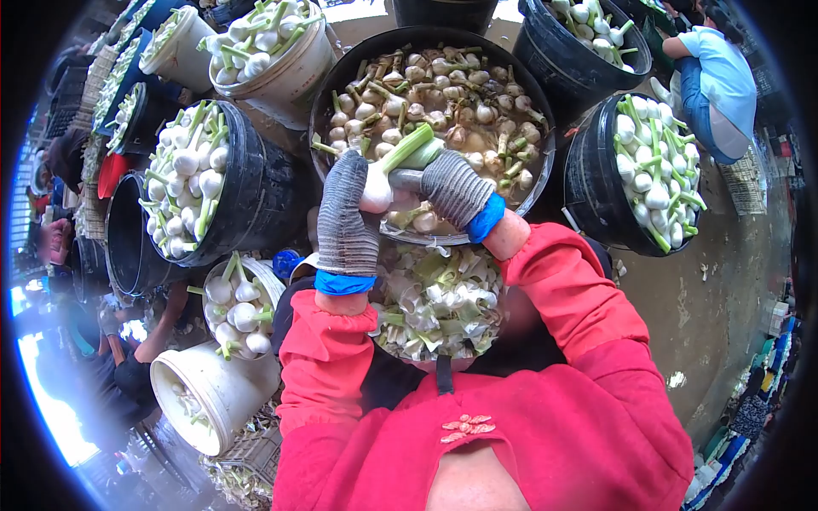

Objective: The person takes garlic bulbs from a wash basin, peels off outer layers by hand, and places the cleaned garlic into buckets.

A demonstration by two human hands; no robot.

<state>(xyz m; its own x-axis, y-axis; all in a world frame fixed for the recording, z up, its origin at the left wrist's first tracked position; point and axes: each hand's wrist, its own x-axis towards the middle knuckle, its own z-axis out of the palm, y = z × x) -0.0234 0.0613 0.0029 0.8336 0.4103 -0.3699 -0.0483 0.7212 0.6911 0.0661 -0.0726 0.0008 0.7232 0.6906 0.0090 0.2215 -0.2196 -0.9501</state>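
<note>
Both hands wear grey ribbed gloves with blue bands at the wrists. My left hand point(348, 213) is closed on a white garlic bulb point(376, 189), at the near left rim of a wide black tub point(548, 128). A green stem point(407, 147) slants up and right from the bulb. My right hand point(453, 187) has its fingers closed around the peeled leaf layers at the stem. Brownish unpeeled garlic point(426, 85) lies in water in the tub. Below my hands, a container heaped with peeled-off skins point(440, 302) sits between my knees.
Black buckets of white garlic stand left point(256, 183) and right point(588, 175). More buckets are at the back. At the lower left are a small bucket of bulbs point(243, 308) and a tipped white bucket point(217, 396). A person in light blue point(720, 81) crouches upper right.
</note>
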